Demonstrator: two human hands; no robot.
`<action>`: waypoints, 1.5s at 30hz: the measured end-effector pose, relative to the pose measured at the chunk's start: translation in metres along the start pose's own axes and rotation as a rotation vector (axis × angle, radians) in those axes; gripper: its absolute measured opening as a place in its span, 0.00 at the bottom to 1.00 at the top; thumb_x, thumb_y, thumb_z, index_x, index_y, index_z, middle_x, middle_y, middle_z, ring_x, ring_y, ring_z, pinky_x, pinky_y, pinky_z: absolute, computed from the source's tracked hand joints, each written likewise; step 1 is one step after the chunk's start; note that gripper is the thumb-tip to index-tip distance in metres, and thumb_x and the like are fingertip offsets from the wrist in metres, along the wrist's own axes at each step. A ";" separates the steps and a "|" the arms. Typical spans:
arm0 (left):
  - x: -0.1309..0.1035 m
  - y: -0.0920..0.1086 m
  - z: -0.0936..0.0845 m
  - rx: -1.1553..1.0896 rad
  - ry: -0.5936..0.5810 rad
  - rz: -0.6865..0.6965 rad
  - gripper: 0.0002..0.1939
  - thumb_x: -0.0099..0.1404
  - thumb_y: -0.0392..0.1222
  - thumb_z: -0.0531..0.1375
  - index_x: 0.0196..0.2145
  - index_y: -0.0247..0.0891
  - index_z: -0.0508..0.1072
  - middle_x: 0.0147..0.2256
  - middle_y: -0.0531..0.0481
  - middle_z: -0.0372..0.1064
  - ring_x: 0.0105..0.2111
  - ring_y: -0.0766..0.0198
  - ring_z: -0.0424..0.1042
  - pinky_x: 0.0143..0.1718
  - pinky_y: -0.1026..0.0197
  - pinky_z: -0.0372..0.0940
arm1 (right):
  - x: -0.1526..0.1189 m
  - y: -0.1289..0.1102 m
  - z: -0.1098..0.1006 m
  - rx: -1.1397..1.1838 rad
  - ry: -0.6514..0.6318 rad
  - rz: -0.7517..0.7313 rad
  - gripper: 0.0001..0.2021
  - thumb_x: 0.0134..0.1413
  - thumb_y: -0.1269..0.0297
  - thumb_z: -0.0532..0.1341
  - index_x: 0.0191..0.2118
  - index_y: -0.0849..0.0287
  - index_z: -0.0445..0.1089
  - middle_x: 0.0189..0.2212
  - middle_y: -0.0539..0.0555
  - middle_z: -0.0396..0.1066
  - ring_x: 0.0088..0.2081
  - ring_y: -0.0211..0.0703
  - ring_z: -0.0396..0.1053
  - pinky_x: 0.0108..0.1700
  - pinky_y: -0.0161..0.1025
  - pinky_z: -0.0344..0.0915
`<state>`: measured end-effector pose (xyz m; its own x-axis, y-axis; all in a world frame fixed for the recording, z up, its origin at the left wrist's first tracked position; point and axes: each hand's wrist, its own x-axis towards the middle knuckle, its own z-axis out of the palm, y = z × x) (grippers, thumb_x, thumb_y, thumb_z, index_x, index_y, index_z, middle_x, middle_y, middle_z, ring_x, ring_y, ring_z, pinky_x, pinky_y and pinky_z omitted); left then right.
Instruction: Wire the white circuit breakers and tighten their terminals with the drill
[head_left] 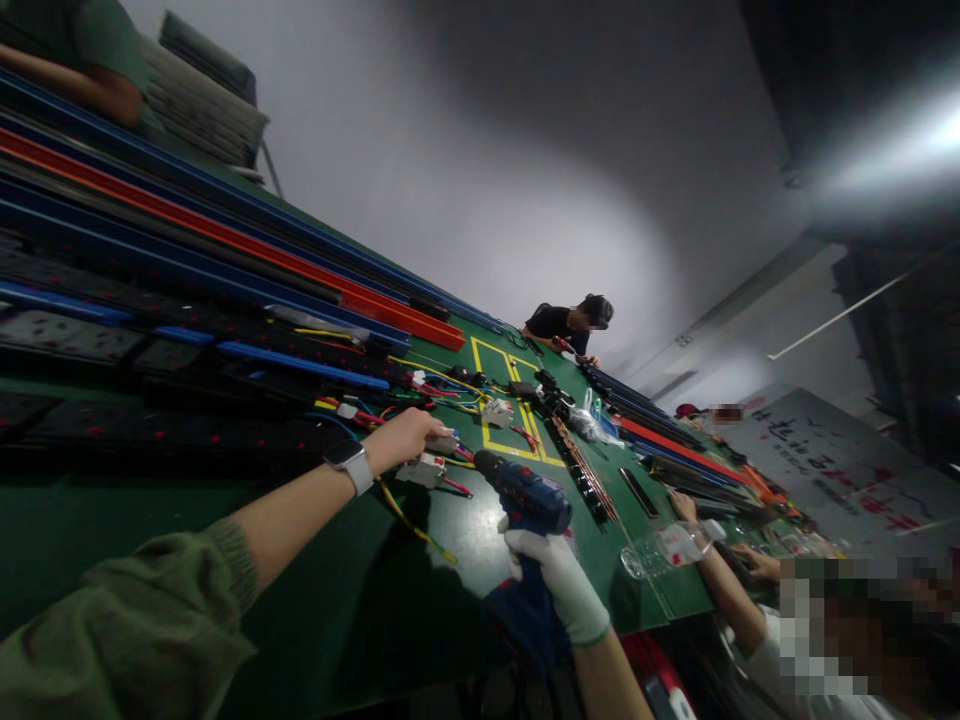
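Head view: one drill [534,494], right hand [559,577]; one block [448,442], left hand [403,440].

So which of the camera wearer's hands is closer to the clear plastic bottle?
Right. The right hand, gripping the drill, is left of the bottle in the view, apart from it. The left hand is farther left, at a small wired part.

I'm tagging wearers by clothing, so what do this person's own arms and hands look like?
The left hand is ungloved; its wrist has a watch with a dark square face and pale band. The olive-green sleeve ends in a gathered cuff. The right hand wears a white glove with a green hem; no sleeve shows there.
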<state>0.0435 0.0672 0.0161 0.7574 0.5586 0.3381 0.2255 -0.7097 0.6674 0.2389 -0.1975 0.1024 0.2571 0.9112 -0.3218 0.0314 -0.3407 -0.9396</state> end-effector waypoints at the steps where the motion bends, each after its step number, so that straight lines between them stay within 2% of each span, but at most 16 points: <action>1: 0.000 0.000 0.000 -0.001 0.001 0.003 0.30 0.61 0.26 0.55 0.56 0.47 0.78 0.47 0.47 0.81 0.47 0.58 0.78 0.50 0.65 0.65 | 0.000 0.001 0.000 0.005 -0.013 -0.006 0.12 0.50 0.63 0.69 0.40 0.61 0.72 0.22 0.45 0.65 0.21 0.33 0.61 0.25 0.33 0.58; 6: 0.000 0.000 0.001 -0.013 0.001 -0.005 0.28 0.61 0.26 0.55 0.55 0.45 0.79 0.46 0.46 0.81 0.46 0.58 0.79 0.49 0.65 0.65 | 0.001 0.002 0.000 -0.009 -0.055 -0.032 0.07 0.52 0.65 0.67 0.34 0.61 0.70 0.22 0.46 0.65 0.20 0.33 0.61 0.25 0.34 0.56; 12: 0.000 0.001 -0.001 0.006 0.011 0.009 0.30 0.61 0.26 0.54 0.55 0.46 0.79 0.47 0.47 0.81 0.46 0.58 0.79 0.48 0.65 0.66 | 0.001 -0.001 0.000 -0.024 -0.021 -0.020 0.11 0.50 0.64 0.68 0.40 0.62 0.72 0.22 0.46 0.66 0.21 0.34 0.62 0.25 0.34 0.56; 18: 0.001 0.000 0.000 -0.017 -0.007 -0.008 0.28 0.61 0.27 0.55 0.55 0.45 0.79 0.46 0.46 0.81 0.47 0.58 0.78 0.49 0.65 0.66 | -0.003 -0.002 0.003 -0.020 -0.027 -0.015 0.07 0.52 0.64 0.66 0.32 0.61 0.69 0.21 0.47 0.64 0.21 0.34 0.61 0.26 0.34 0.55; 23: 0.001 0.000 0.000 -0.005 -0.007 0.001 0.30 0.60 0.25 0.54 0.55 0.45 0.78 0.48 0.46 0.80 0.47 0.59 0.78 0.49 0.65 0.66 | -0.003 -0.005 0.005 -0.032 -0.032 -0.037 0.06 0.51 0.65 0.66 0.31 0.60 0.68 0.20 0.46 0.63 0.21 0.34 0.59 0.26 0.34 0.53; 25: 0.001 -0.001 0.000 -0.008 0.002 0.009 0.30 0.60 0.25 0.54 0.55 0.45 0.79 0.48 0.46 0.80 0.47 0.59 0.78 0.49 0.65 0.66 | -0.003 -0.005 0.005 -0.026 -0.035 -0.028 0.07 0.50 0.65 0.66 0.31 0.60 0.68 0.20 0.46 0.63 0.20 0.34 0.59 0.25 0.34 0.53; 29: 0.000 -0.001 0.002 -0.010 0.022 0.006 0.28 0.61 0.27 0.55 0.55 0.45 0.79 0.46 0.46 0.81 0.46 0.59 0.79 0.50 0.64 0.66 | -0.002 -0.001 0.003 -0.018 0.005 -0.020 0.10 0.50 0.63 0.67 0.38 0.61 0.72 0.20 0.46 0.64 0.21 0.34 0.60 0.26 0.34 0.54; 35: 0.001 -0.002 0.003 -0.027 0.001 0.009 0.28 0.61 0.27 0.55 0.55 0.45 0.79 0.45 0.47 0.82 0.46 0.59 0.79 0.50 0.65 0.66 | -0.004 -0.001 0.001 -0.028 -0.034 -0.030 0.06 0.53 0.65 0.66 0.34 0.60 0.70 0.22 0.46 0.64 0.22 0.34 0.60 0.27 0.35 0.55; 41: 0.002 -0.003 0.003 0.005 0.012 -0.003 0.30 0.61 0.26 0.54 0.55 0.47 0.79 0.47 0.48 0.81 0.47 0.60 0.78 0.50 0.66 0.65 | -0.004 -0.003 0.004 -0.008 0.000 -0.023 0.11 0.51 0.64 0.67 0.41 0.60 0.71 0.22 0.46 0.65 0.21 0.35 0.61 0.27 0.35 0.56; 45: 0.002 -0.002 0.003 -0.029 -0.003 -0.006 0.28 0.62 0.27 0.55 0.55 0.45 0.79 0.45 0.47 0.81 0.46 0.59 0.79 0.49 0.66 0.66 | -0.003 -0.003 0.003 -0.035 -0.020 -0.013 0.08 0.51 0.63 0.67 0.32 0.60 0.69 0.20 0.46 0.64 0.21 0.34 0.61 0.27 0.35 0.55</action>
<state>0.0457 0.0687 0.0133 0.7577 0.5616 0.3324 0.2122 -0.6937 0.6883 0.2352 -0.1985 0.1058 0.2371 0.9199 -0.3124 0.0687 -0.3366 -0.9391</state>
